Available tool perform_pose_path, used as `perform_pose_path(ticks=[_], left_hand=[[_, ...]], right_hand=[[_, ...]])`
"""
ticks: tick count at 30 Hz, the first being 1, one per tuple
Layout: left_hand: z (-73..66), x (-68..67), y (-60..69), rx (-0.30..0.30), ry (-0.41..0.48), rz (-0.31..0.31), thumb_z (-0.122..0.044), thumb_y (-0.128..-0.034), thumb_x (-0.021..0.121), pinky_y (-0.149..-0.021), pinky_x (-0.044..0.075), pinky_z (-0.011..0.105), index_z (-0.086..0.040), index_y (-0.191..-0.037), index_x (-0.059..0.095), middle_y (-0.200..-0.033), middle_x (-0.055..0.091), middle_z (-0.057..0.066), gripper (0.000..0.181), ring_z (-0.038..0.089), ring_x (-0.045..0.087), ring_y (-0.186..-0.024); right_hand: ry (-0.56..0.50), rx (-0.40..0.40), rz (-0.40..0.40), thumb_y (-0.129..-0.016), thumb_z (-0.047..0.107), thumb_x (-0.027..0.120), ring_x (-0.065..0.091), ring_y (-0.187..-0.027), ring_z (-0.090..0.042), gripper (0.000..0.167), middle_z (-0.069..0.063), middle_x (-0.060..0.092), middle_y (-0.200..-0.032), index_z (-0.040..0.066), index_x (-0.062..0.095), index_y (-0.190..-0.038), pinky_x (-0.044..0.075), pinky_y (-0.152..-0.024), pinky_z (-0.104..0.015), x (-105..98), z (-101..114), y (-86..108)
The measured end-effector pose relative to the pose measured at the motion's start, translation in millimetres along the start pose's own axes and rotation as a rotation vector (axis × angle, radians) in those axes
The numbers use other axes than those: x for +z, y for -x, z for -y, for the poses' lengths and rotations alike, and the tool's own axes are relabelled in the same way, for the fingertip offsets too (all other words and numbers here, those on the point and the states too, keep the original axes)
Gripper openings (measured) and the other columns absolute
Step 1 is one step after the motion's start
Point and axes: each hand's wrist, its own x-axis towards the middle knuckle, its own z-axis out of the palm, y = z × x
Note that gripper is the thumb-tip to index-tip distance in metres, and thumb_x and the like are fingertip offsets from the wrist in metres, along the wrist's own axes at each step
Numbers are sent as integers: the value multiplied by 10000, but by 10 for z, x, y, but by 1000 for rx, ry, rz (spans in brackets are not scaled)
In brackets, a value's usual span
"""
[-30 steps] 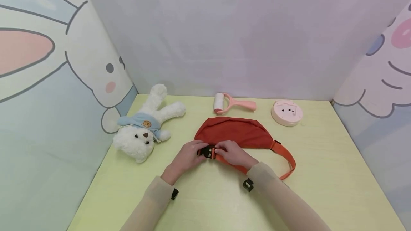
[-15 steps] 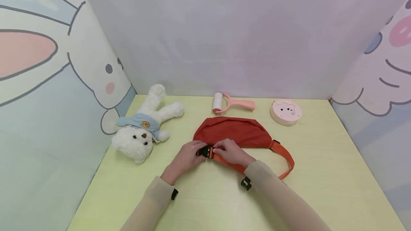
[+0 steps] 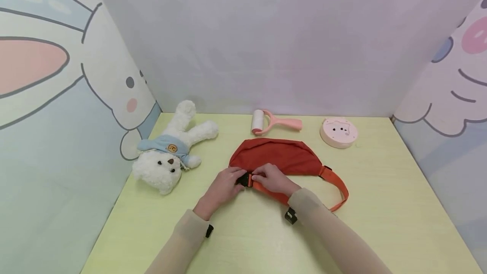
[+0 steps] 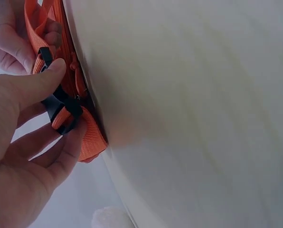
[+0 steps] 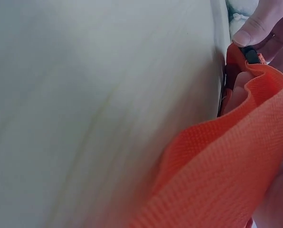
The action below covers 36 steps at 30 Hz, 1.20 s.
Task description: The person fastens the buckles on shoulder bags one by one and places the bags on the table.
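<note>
A red waist pack point(image 3: 279, 155) lies in the middle of the table, its orange strap point(image 5: 222, 161) looping round on the near and right sides. My left hand point(image 3: 220, 187) grips the black side-release buckle point(image 4: 61, 95) at the pack's near left edge, thumb on one side and fingers on the other in the left wrist view. Just to its right, my right hand point(image 3: 275, 179) pinches the strap where it enters the buckle. The right fingers are partly hidden behind the webbing in the right wrist view.
To the left lies a white plush bear point(image 3: 167, 151) in a blue top. Behind the pack are a pink-handled lint roller point(image 3: 279, 123) and, farther right, a round pink box point(image 3: 338, 132) with a face. Printed walls border the pale yellow table point(image 3: 243, 244).
The pale gap between the buckle's two halves has closed, and they now sit tightly together. My left hand has shifted slightly rightward; the right hand has barely moved.
</note>
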Motion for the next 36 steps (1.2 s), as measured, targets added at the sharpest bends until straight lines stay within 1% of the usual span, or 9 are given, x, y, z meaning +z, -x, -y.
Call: perform_pose_path(ticks=[5, 9, 14, 17, 20, 26, 32, 36], left_hand=[[-16, -4, 0, -10, -16, 14, -197, -771, 813, -900, 472, 391, -31, -1196, 652, -1142, 631, 121, 484, 268, 590, -1041], [-17, -19, -4, -22, -17, 26, -187, -765, 817, -905, 468, 382, -46, -1188, 653, -1142, 630, 105, 475, 255, 589, -1039], [-13, -36, -7, -14, -21, 11, -192, -757, 824, -870, 488, 359, -55, -1155, 659, -1115, 628, 80, 453, 230, 601, -992], [-14, -48, -9, 1, -28, -1, -193, -754, 824, -839, 503, 357, -53, -1138, 661, -1099, 628, 78, 440, 229, 610, -959], [-18, -53, -3, 7, -36, 7, -202, -759, 819, -832, 506, 358, -60, -1150, 659, -1103, 626, 75, 445, 229, 611, -955], [-20, -38, 15, -14, -43, 26, -203, -768, 809, -841, 500, 361, -77, -1167, 656, -1125, 618, 71, 446, 231, 607, -971], [-45, -58, 17, -16, -39, 30, -182, -772, 800, -834, 502, 370, -75, -1161, 656, -1133, 613, 78, 428, 240, 606, -970], [-56, -70, 24, -14, -52, 32, -168, -773, 795, -828, 504, 365, -84, -1152, 659, -1136, 612, 71, 412, 231, 609, -961]], right_hand=[[-5, 4, 3, -933, 195, 636, 599, -885, -127, 201, 39, 686, -942, 69, 733, -1057, 490, -790, -338, 28, 11, 1], [5, 30, 7, -932, 206, 638, 593, -892, -117, 198, 63, 683, -939, 92, 734, -1063, 480, -803, -336, 40, 17, 5], [4, 34, 4, -929, 240, 643, 599, -913, -113, 217, 77, 683, -946, 103, 733, -1071, 483, -818, -336, 33, 9, 22], [-4, 29, 4, -923, 243, 652, 603, -899, -103, 214, 85, 682, -938, 110, 732, -1070, 484, -814, -327, 24, 19, 42], [-13, 17, 9, -916, 233, 663, 605, -875, -94, 203, 87, 679, -932, 114, 730, -1066, 492, -800, -315, 16, 31, 61], [-15, 1, 12, -902, 228, 681, 596, -835, -96, 201, 88, 668, -913, 113, 729, -1061, 499, -771, -302, 16, 43, 85], [-5, -4, 5, -895, 229, 690, 579, -808, -104, 215, 92, 650, -897, 107, 718, -1070, 487, -751, -306, 28, 47, 107], [-10, -1, 8, -896, 237, 689, 568, -802, -108, 204, 104, 641, -888, 126, 720, -1065, 479, -736, -312, 38, 46, 135]])
